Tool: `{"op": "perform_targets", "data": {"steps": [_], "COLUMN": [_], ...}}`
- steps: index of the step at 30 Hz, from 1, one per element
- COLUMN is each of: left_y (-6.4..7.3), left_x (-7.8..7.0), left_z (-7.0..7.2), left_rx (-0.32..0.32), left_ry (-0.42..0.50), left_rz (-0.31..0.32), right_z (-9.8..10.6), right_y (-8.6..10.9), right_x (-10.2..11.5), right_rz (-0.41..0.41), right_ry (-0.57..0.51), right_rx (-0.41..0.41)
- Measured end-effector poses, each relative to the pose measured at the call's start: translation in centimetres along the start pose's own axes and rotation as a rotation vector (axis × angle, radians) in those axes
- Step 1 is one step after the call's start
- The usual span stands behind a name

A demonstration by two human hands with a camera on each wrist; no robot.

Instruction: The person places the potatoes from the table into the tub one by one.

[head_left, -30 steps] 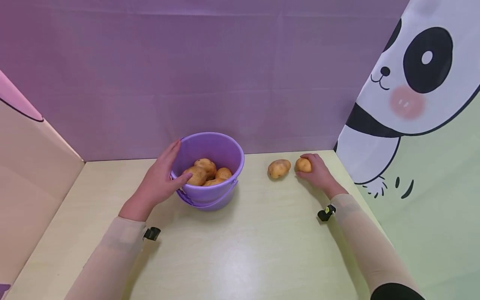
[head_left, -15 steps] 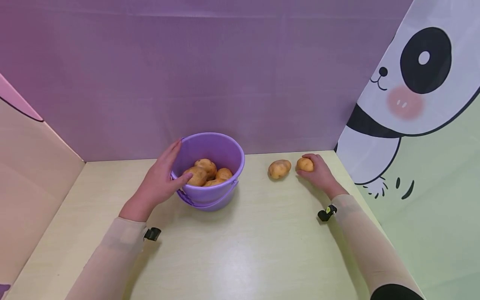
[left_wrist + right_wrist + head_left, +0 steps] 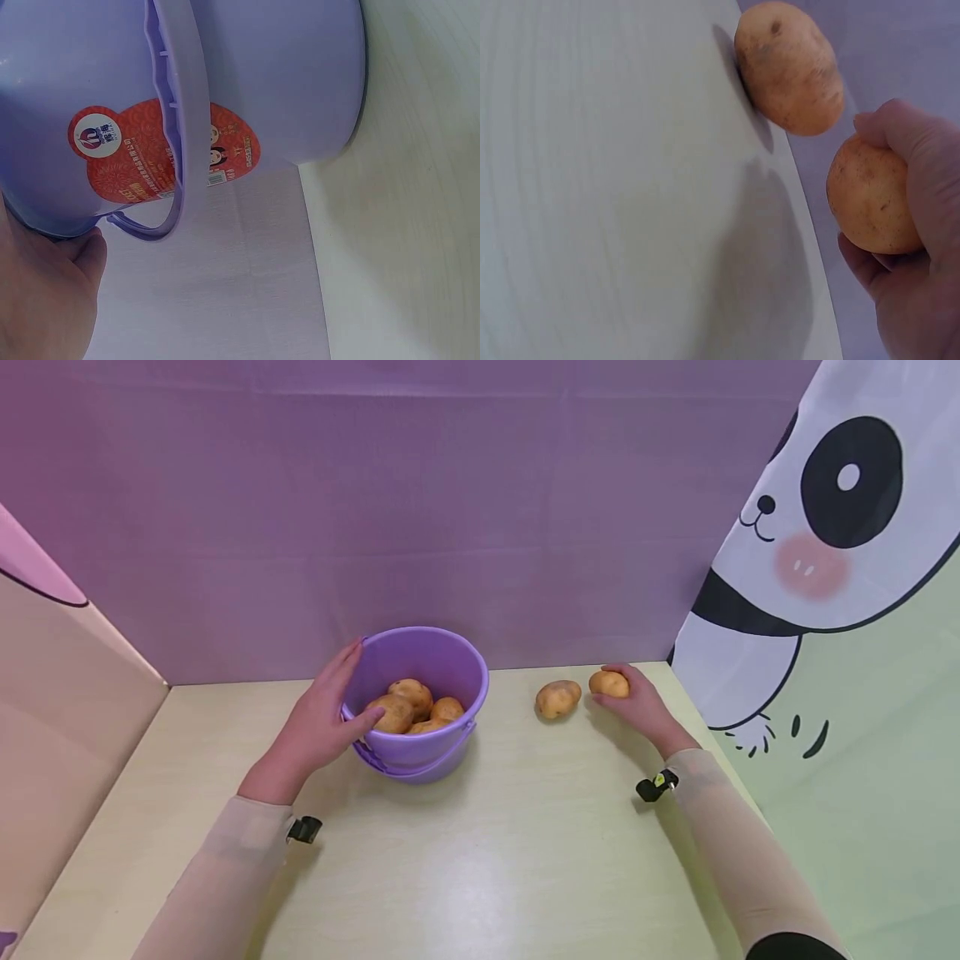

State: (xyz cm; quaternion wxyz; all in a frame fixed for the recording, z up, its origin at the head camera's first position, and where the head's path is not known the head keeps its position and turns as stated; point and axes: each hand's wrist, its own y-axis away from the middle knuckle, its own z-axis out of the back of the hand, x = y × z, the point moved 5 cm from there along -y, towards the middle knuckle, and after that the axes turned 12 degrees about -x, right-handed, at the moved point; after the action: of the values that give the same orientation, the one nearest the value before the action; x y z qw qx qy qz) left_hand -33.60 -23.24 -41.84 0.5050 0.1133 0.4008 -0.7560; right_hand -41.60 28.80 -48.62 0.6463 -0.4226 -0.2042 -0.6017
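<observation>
A purple bucket (image 3: 420, 752) stands upright at the back of the table, left of centre, with several potatoes (image 3: 411, 697) inside. My left hand (image 3: 318, 722) holds the bucket by its left side, thumb across the near rim, fingers along the far-left rim. In the left wrist view, that hand (image 3: 45, 292) touches the rim near the handle (image 3: 150, 229). My right hand (image 3: 641, 706) grips a potato (image 3: 609, 684) between thumb and fingers. Its shadow falls apart from it in the right wrist view, so this potato (image 3: 874, 195) is off the table. Another potato (image 3: 558, 699) lies just left of it.
The pale table (image 3: 465, 860) meets a purple backdrop (image 3: 450, 510) right behind the bucket. A panda-printed panel (image 3: 862, 677) borders the right side, and a peach-coloured panel (image 3: 67, 735) the left. A red label (image 3: 124, 161) is stuck on the bucket.
The potato in my right hand has risen slightly and turned, and more of it shows. My left hand, the bucket and the other potato stay where they were.
</observation>
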Motion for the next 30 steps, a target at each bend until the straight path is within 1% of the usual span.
{"op": "perform_targets", "data": {"steps": [11, 19, 25, 30], "left_y": [-0.1, -0.2, -0.2, -0.3], "left_x": [0.1, 0.3, 0.7, 0.8], "left_z": [-0.1, -0.2, -0.4, -0.5], "left_rx": [-0.001, -0.004, -0.006, -0.004], "left_ry": [0.000, 0.012, 0.010, 0.011], "left_rz": [-0.004, -0.006, -0.014, -0.015], "right_z": [-0.3, -0.8, -1.3, -1.9], "right_y": [-0.1, -0.2, -0.2, 0.0], "right_x": [1.9, 3.5, 5.0, 6.1], "right_rz": [-0.004, -0.038, -0.014, -0.003], "right_ry": [-0.066, -0.099, -0.129, -0.185], "right_rx": [0.035, 0.087, 0.108, 0.130]}}
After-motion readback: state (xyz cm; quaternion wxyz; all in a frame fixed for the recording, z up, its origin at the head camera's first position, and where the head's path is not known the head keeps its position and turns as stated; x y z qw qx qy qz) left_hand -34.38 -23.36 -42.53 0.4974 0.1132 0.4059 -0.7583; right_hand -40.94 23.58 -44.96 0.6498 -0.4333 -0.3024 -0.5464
